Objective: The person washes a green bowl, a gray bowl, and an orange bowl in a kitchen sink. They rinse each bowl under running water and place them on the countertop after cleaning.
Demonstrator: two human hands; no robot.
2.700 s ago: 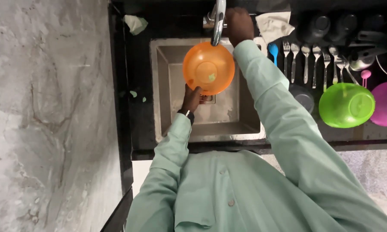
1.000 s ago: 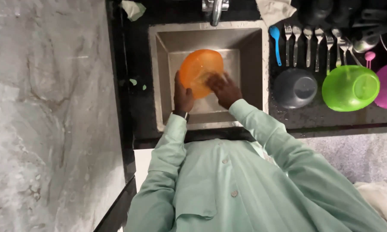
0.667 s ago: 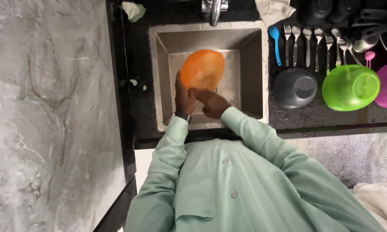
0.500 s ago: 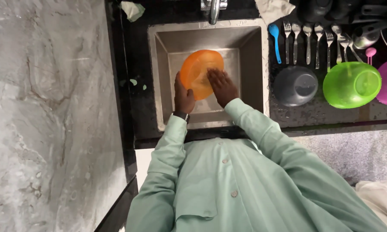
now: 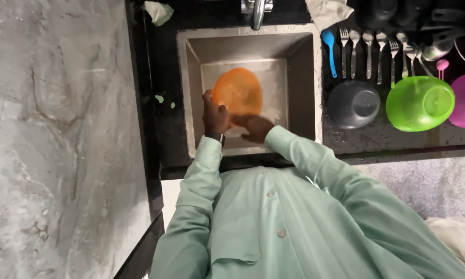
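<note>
Orange bowl [image 5: 237, 93] gripped by left hand [image 5: 214, 114], right hand [image 5: 255, 128] flat against it; sink [image 5: 299, 77] walls surround.

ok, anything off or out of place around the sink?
Nothing major. Both hands, left hand and right hand, are on the round orange plastic bowl over the steel sink. Small pale green scraps lie on the black counter left of the sink; the counter on the right looks wet.

Orange bowl [image 5: 237, 93] looks like smooth, slightly translucent plastic. Sink [image 5: 299, 77] is dull matt metal, tap [image 5: 257, 10] shiny chrome. Bench [image 5: 377, 139] is glossy black stone, wet. Green bowl [image 5: 420, 103]: glossy plastic.
</note>
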